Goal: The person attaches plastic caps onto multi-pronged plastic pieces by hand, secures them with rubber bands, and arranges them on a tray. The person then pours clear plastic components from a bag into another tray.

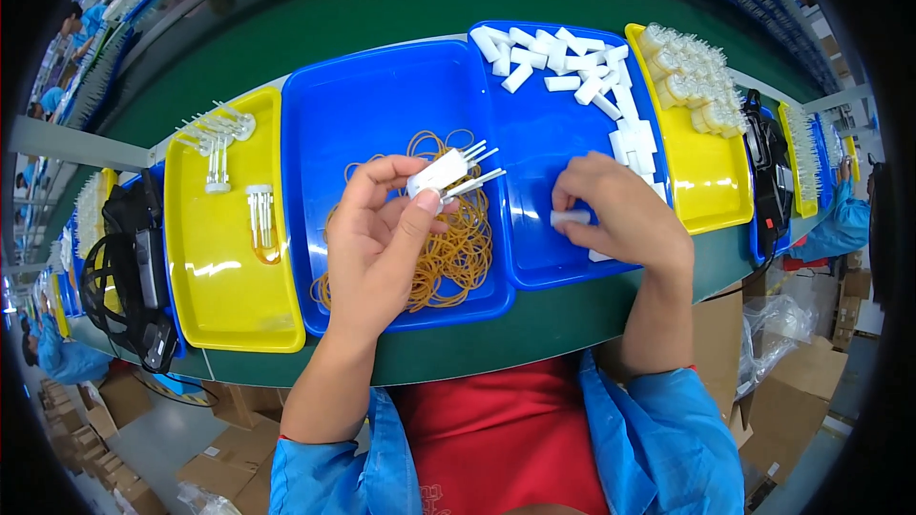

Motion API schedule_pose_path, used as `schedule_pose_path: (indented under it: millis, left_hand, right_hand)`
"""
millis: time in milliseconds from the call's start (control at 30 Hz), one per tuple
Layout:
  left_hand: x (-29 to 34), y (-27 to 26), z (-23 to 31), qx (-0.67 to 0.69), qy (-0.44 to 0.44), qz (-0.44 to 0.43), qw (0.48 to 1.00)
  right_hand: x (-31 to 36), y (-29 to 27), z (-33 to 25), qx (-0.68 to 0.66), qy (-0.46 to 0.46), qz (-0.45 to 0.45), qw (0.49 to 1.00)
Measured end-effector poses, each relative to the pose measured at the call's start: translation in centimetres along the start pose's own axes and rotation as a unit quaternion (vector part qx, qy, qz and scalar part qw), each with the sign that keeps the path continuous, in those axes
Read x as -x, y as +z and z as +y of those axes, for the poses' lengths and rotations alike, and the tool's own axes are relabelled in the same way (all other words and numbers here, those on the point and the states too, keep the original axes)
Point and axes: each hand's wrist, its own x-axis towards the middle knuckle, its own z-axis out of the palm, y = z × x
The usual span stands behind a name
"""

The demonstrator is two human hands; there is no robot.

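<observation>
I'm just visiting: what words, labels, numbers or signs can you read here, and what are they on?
I can't read any text with certainty.
Red shirt: a pale outlined marking near the picture's lower edge, too faint and small to read.
Black device on the left: any label is too small to read.
White part in the left hand: no lettering I can make out.

A long green bench (401, 5) stands over a grey floor (186, 424), with brown cardboard (792, 429) lying left and right.
</observation>
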Motion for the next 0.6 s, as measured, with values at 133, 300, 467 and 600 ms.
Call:
schedule_pose_path:
  millis: [133, 300, 467, 600]
  left_hand:
    - [0.0, 0.1, 0.3, 0.058, -0.054, 0.002, 0.997]
    - [0.2, 0.0, 0.1, 0.064, -0.036, -0.018, 0.997]
    - [0.2, -0.1, 0.2, 0.043, -0.025, -0.018, 0.999]
    - [0.3, -0.2, 0.0, 0.032, -0.028, -0.014, 0.999]
  right_hand:
    - [-1.7, 0.9, -1.2, -0.18, 0.043, 0.122, 0.975]
    - [-2.3, 1.6, -2.6, -0.334, -0.006, 0.202, 0.921]
    - [-2.6, 2.4, -3.3, -0.476, -0.057, 0.294, 0.827]
    - [-2.4, 2.8, -2.6, -0.468, -0.094, 0.291, 0.829]
